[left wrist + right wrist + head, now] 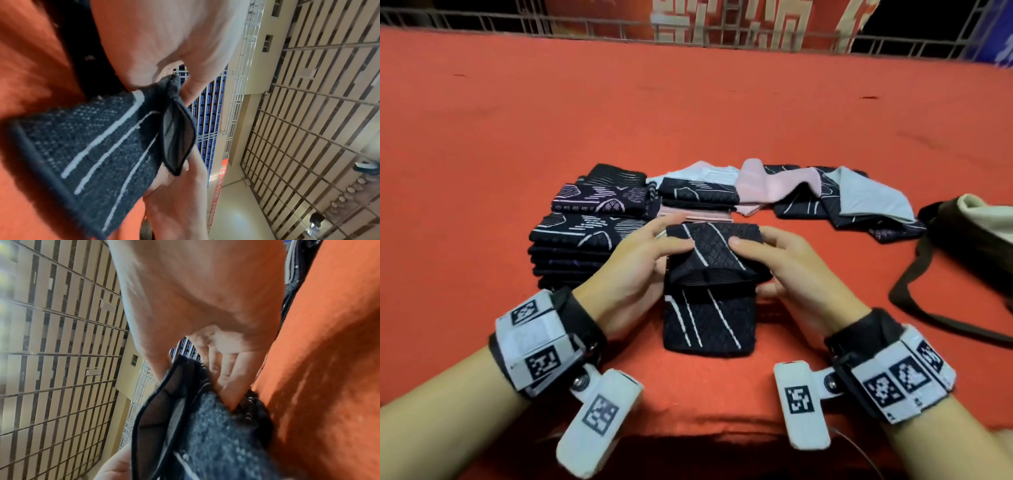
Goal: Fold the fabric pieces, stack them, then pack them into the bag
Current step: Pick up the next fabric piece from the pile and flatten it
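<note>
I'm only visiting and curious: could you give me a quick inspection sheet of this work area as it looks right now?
Surface: red cloth covers the table.
Job's things: dark striped fabric piece half folded; folded stack at left; unfolded pieces behind; bag at right, nothing seen packed.
Clutter: nothing seen.
Hands: left hand and right hand both pinch the piece's raised flap.
Cables: thin wire near the right wrist.
Surroundings: metal railing, red banner.
</note>
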